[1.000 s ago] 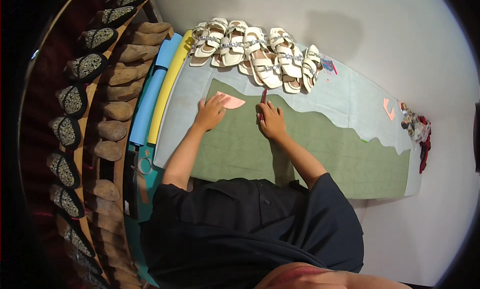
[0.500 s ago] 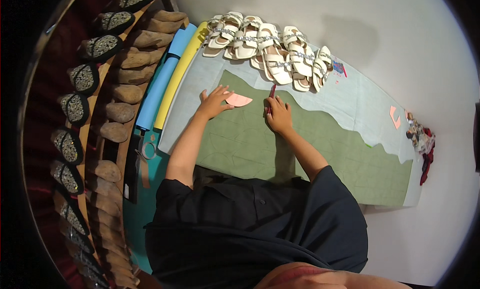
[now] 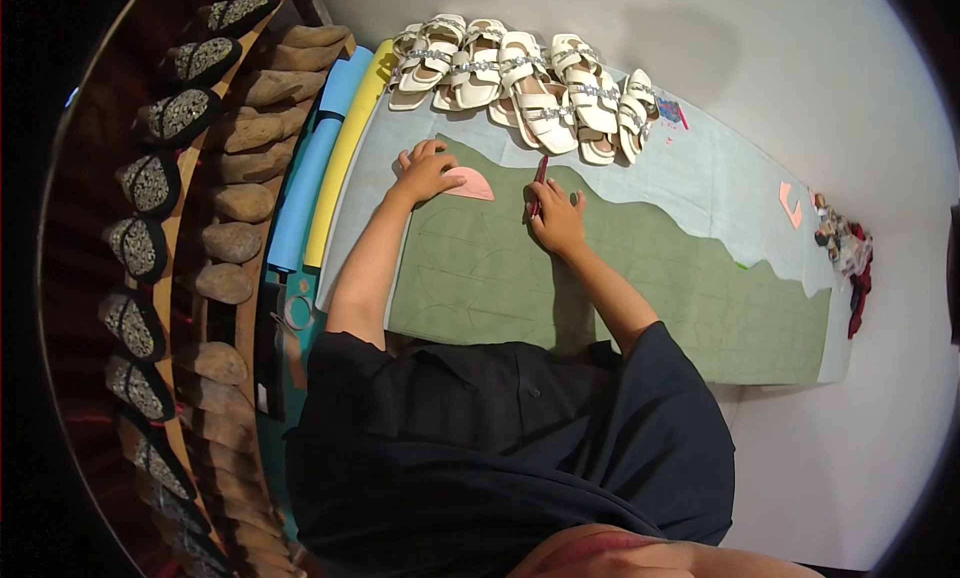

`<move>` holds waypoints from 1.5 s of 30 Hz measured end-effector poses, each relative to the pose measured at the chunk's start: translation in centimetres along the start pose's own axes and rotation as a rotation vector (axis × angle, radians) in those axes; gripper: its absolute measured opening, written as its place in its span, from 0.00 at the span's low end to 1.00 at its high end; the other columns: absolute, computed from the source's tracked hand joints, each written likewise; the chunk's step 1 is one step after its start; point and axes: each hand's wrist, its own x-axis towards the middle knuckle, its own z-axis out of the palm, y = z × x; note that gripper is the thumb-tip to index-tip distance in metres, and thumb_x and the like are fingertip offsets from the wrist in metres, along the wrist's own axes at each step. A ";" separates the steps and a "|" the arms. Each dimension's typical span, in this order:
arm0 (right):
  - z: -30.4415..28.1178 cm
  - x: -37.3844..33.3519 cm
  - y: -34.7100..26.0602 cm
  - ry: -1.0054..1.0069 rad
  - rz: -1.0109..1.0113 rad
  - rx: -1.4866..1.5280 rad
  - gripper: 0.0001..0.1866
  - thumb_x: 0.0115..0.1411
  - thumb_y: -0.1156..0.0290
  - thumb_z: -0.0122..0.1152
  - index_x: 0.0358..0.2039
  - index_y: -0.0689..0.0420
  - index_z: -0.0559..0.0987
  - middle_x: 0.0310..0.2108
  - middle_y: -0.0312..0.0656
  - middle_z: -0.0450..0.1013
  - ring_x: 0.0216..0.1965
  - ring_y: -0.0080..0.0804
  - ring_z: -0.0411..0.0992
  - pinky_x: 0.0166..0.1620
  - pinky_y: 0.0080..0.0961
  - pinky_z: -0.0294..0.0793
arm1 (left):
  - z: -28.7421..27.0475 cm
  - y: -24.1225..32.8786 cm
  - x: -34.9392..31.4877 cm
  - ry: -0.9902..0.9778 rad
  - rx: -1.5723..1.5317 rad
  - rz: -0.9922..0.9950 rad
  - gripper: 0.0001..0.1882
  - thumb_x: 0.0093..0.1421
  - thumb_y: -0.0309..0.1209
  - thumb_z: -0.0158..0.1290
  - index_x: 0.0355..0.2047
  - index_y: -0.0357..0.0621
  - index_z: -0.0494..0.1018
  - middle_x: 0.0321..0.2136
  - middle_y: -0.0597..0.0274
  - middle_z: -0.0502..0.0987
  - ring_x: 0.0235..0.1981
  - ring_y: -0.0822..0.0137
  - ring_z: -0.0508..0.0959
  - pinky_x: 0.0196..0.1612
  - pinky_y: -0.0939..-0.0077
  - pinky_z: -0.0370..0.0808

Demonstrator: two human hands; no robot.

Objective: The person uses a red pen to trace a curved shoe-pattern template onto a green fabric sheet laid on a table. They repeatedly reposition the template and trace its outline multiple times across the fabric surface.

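A large olive-green sheet (image 3: 640, 278), marked with faint drawn outlines, lies in front of me. Near its far left corner rests a flat pink half-round template (image 3: 472, 185). My left hand (image 3: 426, 174) is at the template's left end, fingers apart and slightly bent, the thumb reaching its edge. Whether the thumb presses on it is hard to see. My right hand (image 3: 560, 220) grips a dark red pen (image 3: 541, 168) to the right of the template, over the sheet, its tip pointing away from me. The fingers partly hide the pen.
White strappy sandals (image 3: 540, 103) stand along the back on a pale blue-grey sheet (image 3: 680, 183). Blue (image 3: 307, 178) and yellow (image 3: 345, 168) rolls lie at left, beside racks of wooden shoe lasts (image 3: 225, 283) and black embellished shoe pieces (image 3: 135, 248). Another pink template (image 3: 790, 206) lies far right.
The whole view has shifted slightly. My left hand's fingers have drawn back off the pink template toward its left end. My right hand still holds the pen, at nearly the same spot.
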 end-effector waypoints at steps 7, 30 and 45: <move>-0.5 0.5 -3.3 0.019 0.061 0.092 0.21 0.56 0.65 0.55 0.52 0.46 0.69 0.49 0.36 0.72 0.58 0.35 0.65 0.59 0.65 0.42 | 1.8 -0.2 -1.6 0.205 -0.008 -0.044 0.18 0.58 0.46 0.54 0.47 0.58 0.75 0.55 0.63 0.68 0.61 0.63 0.62 0.59 0.35 0.47; 3.0 2.8 -8.4 0.096 0.092 0.321 0.17 0.54 0.71 0.60 0.45 0.44 0.75 0.41 0.35 0.76 0.52 0.34 0.68 0.55 0.59 0.49 | 4.3 -1.6 -5.9 0.478 -0.021 -0.070 0.11 0.58 0.36 0.55 0.41 0.56 0.79 0.53 0.63 0.70 0.61 0.59 0.63 0.61 0.47 0.51; 3.2 2.8 -8.5 0.091 0.135 0.279 0.17 0.55 0.60 0.64 0.45 0.42 0.76 0.39 0.32 0.76 0.50 0.32 0.69 0.55 0.59 0.46 | 3.8 3.5 -7.5 0.290 0.045 0.038 0.20 0.61 0.34 0.49 0.55 0.52 0.69 0.56 0.61 0.68 0.59 0.60 0.66 0.59 0.49 0.58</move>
